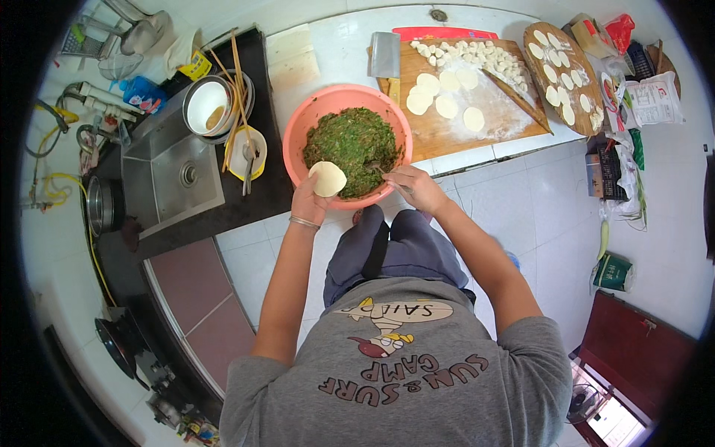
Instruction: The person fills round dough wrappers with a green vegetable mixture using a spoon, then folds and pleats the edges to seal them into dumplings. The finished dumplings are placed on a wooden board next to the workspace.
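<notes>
My left hand is closed on the edge of a round dough wrapper, held flat over the near left rim of a pink basin. Chopped green filling is heaped in the basin. At the basin's right side my right hand grips a spoon, whose bowl end is down in the filling. On the right, a wooden board dusted with flour carries several flat wrappers, a pile of small dough pieces and a rolling pin.
A cleaver lies by the board's left edge. Farther right, a round board holds more dough pieces. Left of the basin stand a yellow bowl with spoons, a pot with chopsticks across it, and a steel sink.
</notes>
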The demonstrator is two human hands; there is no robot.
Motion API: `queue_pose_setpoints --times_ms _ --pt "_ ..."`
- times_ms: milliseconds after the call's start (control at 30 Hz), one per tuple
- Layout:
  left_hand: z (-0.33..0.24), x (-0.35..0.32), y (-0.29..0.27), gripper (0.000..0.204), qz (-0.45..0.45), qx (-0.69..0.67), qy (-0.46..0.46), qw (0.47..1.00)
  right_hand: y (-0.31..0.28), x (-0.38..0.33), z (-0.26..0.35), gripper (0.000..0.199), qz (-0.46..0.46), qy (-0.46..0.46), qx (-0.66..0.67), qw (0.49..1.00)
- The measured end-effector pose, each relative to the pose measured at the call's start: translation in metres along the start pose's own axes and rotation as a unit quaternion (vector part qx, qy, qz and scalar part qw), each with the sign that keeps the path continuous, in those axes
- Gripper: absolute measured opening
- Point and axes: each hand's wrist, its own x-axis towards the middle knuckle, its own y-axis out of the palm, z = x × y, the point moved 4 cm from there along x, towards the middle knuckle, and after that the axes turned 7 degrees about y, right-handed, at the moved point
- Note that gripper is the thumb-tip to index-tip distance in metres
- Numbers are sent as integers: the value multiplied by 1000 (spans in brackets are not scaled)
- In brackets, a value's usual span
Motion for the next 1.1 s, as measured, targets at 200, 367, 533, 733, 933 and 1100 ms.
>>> queue_pose_setpoints --times_ms 200,367,533,733,933,1100 --pt "3 2 -4 36 6 -4 0 1000 5 -2 0 13 17 54 15 998" --pt "-1 3 -3 37 8 -4 5 1000 3 6 -13 16 55 220 84 970" --pt "1 9 -3 37 17 -9 4 1000 13 11 -48 22 38 379 275 883" --pt "0 15 3 38 14 -21 -2 1000 10 7 -69 23 -40 464 454 760" --pt "-1 10 49 44 69 -41 -37 996 -40 16 -37 23 -95 369 553 741" --pt "11 7 87 58 148 -101 -127 975 -63 18 -11 23 -92 250 566 780"
